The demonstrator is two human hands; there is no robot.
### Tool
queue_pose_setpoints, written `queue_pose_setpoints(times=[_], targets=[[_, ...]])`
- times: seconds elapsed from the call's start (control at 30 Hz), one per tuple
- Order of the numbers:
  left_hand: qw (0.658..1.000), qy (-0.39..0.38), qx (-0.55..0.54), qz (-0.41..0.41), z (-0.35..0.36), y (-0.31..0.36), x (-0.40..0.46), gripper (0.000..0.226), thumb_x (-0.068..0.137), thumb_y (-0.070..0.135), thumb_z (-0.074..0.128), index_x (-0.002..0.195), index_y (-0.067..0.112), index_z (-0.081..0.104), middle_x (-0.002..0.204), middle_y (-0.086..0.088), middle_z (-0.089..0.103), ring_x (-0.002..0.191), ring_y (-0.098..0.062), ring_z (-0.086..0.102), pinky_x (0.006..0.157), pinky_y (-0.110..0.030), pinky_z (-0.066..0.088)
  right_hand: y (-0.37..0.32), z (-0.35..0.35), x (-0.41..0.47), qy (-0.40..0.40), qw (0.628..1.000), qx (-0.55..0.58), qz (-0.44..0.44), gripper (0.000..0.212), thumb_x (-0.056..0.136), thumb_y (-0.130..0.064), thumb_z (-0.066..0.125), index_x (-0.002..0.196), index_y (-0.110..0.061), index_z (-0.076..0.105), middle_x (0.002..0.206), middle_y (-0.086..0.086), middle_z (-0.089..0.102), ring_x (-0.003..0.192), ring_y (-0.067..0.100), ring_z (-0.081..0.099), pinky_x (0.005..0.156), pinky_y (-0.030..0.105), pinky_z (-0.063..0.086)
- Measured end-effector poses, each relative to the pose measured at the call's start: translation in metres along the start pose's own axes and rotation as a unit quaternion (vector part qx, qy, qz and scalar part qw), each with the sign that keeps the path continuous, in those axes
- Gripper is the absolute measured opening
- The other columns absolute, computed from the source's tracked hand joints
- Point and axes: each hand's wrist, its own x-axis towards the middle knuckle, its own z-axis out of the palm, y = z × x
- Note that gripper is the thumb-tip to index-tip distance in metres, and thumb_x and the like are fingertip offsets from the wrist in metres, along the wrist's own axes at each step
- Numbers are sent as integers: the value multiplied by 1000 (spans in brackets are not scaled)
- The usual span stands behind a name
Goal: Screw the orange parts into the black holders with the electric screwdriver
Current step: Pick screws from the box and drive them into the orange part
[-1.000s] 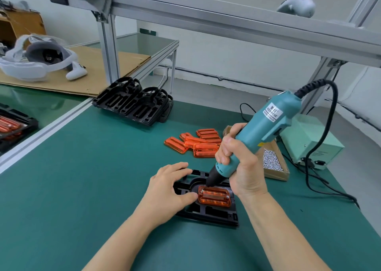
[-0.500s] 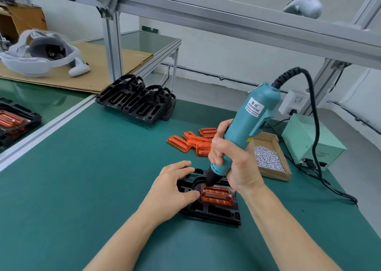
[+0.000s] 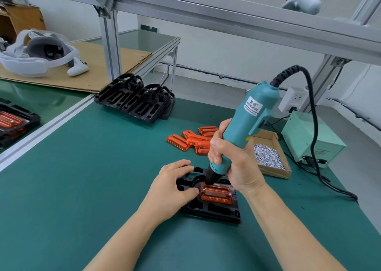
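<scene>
Two hands fasten an orange part into a black holder on a green worktop.

Taking the black holder (image 3: 208, 206) as landmark: far to its left, cut off by the frame edge, a black tray (image 3: 18, 122) holds orange pieces, blurred. Up and left of it lies a stack of empty black holders (image 3: 136, 99). The left hand (image 3: 173, 188) rests on the holder's left side, fingers spread, thumb touching the orange part (image 3: 216, 193) seated in it. The right hand (image 3: 233, 163) grips the teal electric screwdriver (image 3: 243, 130), its tip hidden at the part's upper left corner. Behind lie loose orange parts (image 3: 191, 139), partly hidden. To the right, a cardboard box (image 3: 274, 171) holds silver screws (image 3: 267, 157).
</scene>
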Motion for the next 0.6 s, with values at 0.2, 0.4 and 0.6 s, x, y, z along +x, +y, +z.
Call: queue_pose_setpoints(times=[0.2, 0.4, 0.6], targets=[[1000, 11, 1, 0, 1, -2, 0, 52, 79, 25, 70, 130, 28, 57, 132, 32, 40, 124, 11, 28, 98, -11, 20, -1, -2, -2, -36, 999, 10, 23, 19, 73, -12, 65, 81, -28, 59, 55, 2, 46, 44, 13, 42, 54, 27, 44], [1000, 13, -3, -6, 3, -2, 0, 53, 77, 25, 69, 129, 29, 57, 132, 33, 41, 124, 11, 30, 99, -13, 21, -2, -4, -4, -9, 999, 29, 27, 21, 72, -13, 67, 86, -27, 59, 56, 1, 47, 45, 14, 42, 56, 28, 45], [1000, 9, -12, -14, 2, 0, 0, 50, 77, 22, 68, 126, 31, 59, 128, 35, 43, 123, 10, 34, 99, -14, 24, -1, -11, -9, 102, 989, 102, 31, 25, 68, -11, 69, 87, -21, 56, 58, -1, 43, 44, 13, 39, 52, 26, 42]])
